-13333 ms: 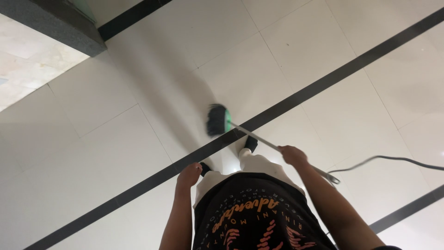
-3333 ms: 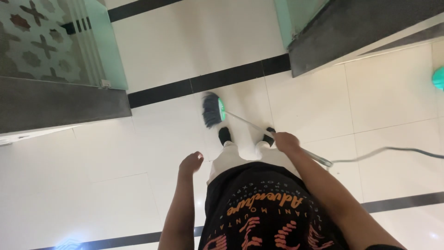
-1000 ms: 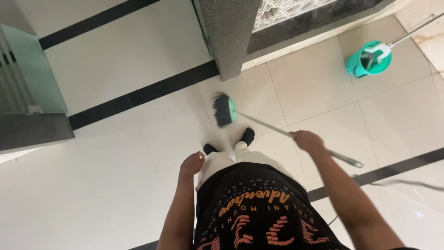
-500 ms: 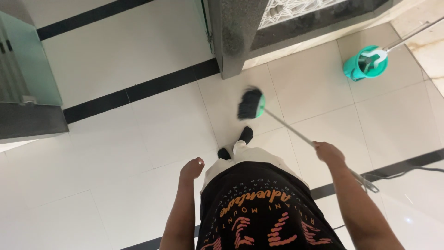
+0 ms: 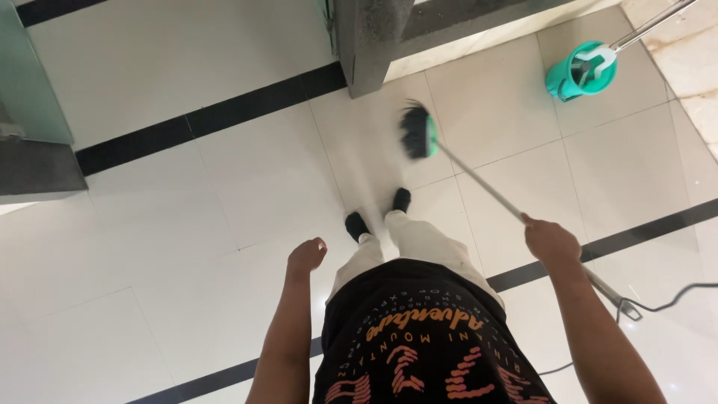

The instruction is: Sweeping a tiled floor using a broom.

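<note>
My right hand (image 5: pixel 552 241) grips the metal handle (image 5: pixel 486 188) of a broom. Its green head with black bristles (image 5: pixel 416 132) is blurred and hangs over the white floor tiles, ahead of my feet. My left hand (image 5: pixel 307 255) is loosely curled at my side and holds nothing. I stand in black shoes (image 5: pixel 378 213), light trousers and a black shirt with orange print.
A grey stone pillar (image 5: pixel 370 41) rises just beyond the broom head. A teal mop bucket (image 5: pixel 580 71) with a metal pole stands at the far right. Glass panels (image 5: pixel 30 82) are at the left. A black cable (image 5: pixel 673 295) lies on the floor at the right.
The broom head has swung up and to the right, toward the pillar. My right hand moved right with the handle. The view has shifted, bringing the teal bucket closer in.
</note>
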